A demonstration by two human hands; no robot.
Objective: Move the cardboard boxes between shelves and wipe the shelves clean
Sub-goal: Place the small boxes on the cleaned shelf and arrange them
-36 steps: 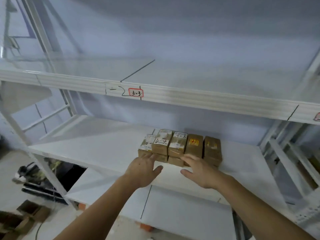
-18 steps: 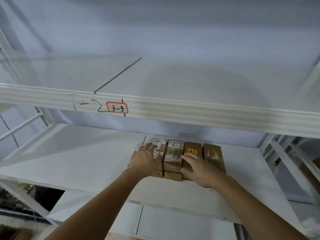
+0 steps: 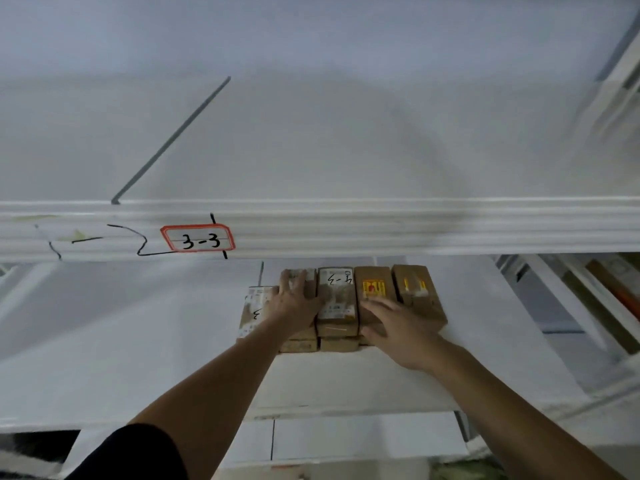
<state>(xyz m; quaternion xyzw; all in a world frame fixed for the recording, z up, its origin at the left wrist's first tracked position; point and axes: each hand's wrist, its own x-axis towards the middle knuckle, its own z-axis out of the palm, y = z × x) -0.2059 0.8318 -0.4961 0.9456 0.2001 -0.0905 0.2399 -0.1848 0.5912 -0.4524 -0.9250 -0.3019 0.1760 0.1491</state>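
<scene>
Far left, the upper shelf (image 3: pixel 381 230) carries a red-bordered label (image 3: pixel 197 238) reading 3-3 on its front edge. Below it, on the white middle shelf (image 3: pixel 121 341), sits a tight row of cardboard boxes (image 3: pixel 337 299), stacked two deep at the front. The left hand (image 3: pixel 298 301) lies flat across the leftmost boxes, fingers straight and spread. Moving right, the right hand (image 3: pixel 398 323) rests on the box with the yellow sticker (image 3: pixel 374 289), fingers extended and loosely fanned. A last box (image 3: pixel 419 292) stands just beside it, untouched.
</scene>
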